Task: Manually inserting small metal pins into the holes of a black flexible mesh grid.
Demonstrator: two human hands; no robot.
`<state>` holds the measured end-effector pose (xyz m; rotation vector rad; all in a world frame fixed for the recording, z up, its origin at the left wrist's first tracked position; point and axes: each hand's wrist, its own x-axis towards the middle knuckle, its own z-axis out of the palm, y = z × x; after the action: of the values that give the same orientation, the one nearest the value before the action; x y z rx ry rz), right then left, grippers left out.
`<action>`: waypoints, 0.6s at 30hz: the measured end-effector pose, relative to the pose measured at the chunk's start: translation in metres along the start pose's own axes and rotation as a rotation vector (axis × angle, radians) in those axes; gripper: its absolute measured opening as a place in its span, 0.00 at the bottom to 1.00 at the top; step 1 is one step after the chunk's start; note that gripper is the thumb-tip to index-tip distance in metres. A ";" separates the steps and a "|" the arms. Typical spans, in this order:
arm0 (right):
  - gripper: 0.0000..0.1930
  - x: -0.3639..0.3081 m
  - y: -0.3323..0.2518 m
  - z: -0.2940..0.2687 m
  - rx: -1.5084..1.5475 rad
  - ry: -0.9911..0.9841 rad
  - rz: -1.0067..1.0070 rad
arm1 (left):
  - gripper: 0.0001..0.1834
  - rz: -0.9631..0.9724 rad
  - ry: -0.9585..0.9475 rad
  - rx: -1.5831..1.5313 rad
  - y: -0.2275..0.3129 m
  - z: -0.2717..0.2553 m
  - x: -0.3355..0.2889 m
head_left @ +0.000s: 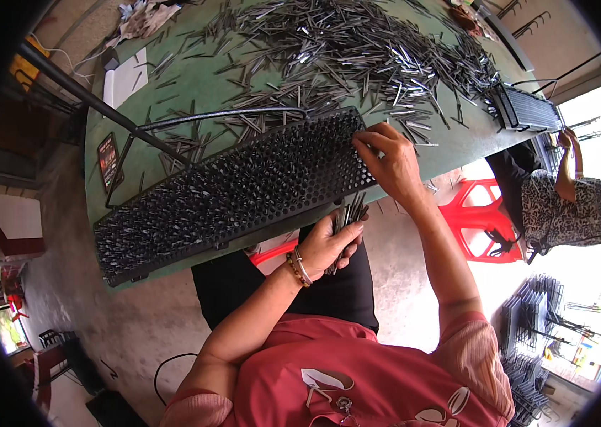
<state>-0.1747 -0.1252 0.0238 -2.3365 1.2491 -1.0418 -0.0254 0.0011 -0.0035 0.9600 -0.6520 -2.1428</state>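
Observation:
My left hand [327, 248] is closed round a bundle of thin dark metal rods [352, 212], their ends poking up past the fingers. It is just in front of the near edge of a long black perforated rack [300, 196]. Over the rack's right end, my right hand [391, 162] has thumb and fingers pinched together at the holes; whatever is between the fingertips is too small or hidden to make out. Upright rods fill most of the rack's holes, while open holes show near its right end. A bent metal frame [226, 112] stands along the rack's far side.
A large heap of loose rods [357, 53] covers much of the green table [105, 114]. At left lie a phone [108, 162] and white paper [124, 77]. A co-worker [571, 203] sits at right by a second rack [528, 108] and a red stool [475, 220].

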 end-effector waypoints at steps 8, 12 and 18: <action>0.09 -0.018 -0.028 -0.030 0.384 -0.407 0.263 | 0.11 0.162 -0.008 -0.089 0.004 0.004 -0.003; 0.10 -0.020 -0.032 -0.036 0.560 -0.450 0.421 | 0.11 0.185 -0.016 -0.065 0.008 0.008 0.000; 0.12 -0.007 -0.021 -0.042 0.611 -0.297 0.501 | 0.11 0.161 0.021 -0.058 0.002 0.003 0.005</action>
<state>-0.1948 -0.1035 0.0616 -1.5393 1.1118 -0.7327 -0.0290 -0.0034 -0.0023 0.8681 -0.6321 -1.9972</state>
